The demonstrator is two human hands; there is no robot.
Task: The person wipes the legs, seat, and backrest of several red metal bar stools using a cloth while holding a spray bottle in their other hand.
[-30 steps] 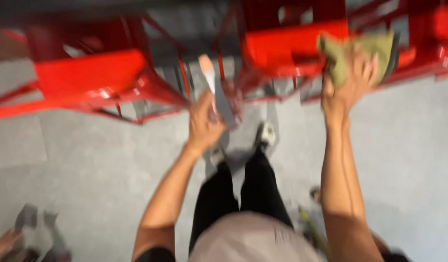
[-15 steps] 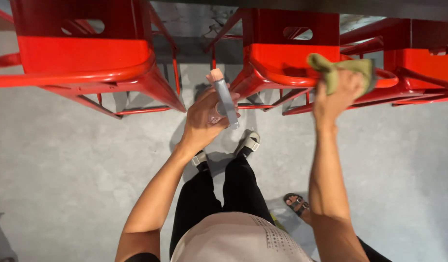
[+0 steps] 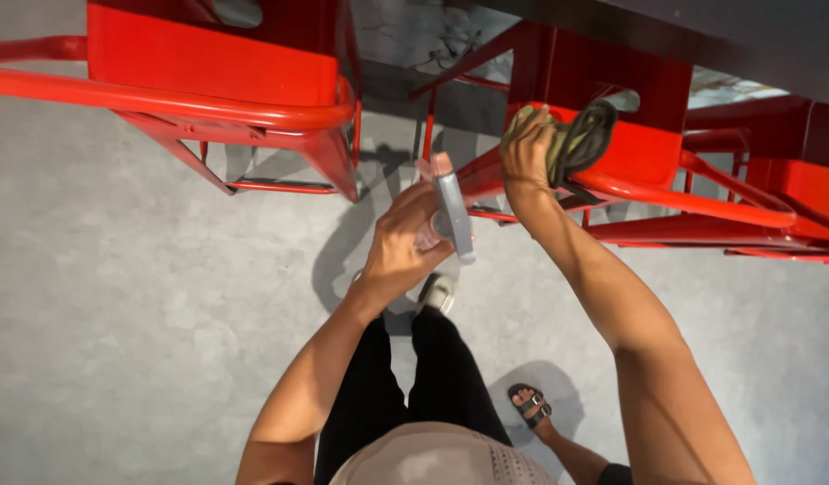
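Note:
My left hand [image 3: 403,241] grips a slim spray bottle [image 3: 452,214] with a pale pink top and grey label, held upright in front of me over the floor. My right hand [image 3: 528,160] clutches a crumpled olive-green cloth [image 3: 576,136] and presses it against the curved arm rail of a red metal chair [image 3: 648,175]. The two hands are about a hand's width apart. My black trousers and light shoes show below the bottle.
A second red metal chair [image 3: 226,81] stands at the upper left, more red chairs [image 3: 792,189] at the right. A dark tabletop edge [image 3: 747,36] runs across the top right. Another person's sandalled foot [image 3: 531,406] is close behind me on the grey floor.
The view has shifted and steadied. My right hand with the cloth has moved left and closer to the bottle, onto the chair's arm rail. My left hand keeps its hold on the bottle.

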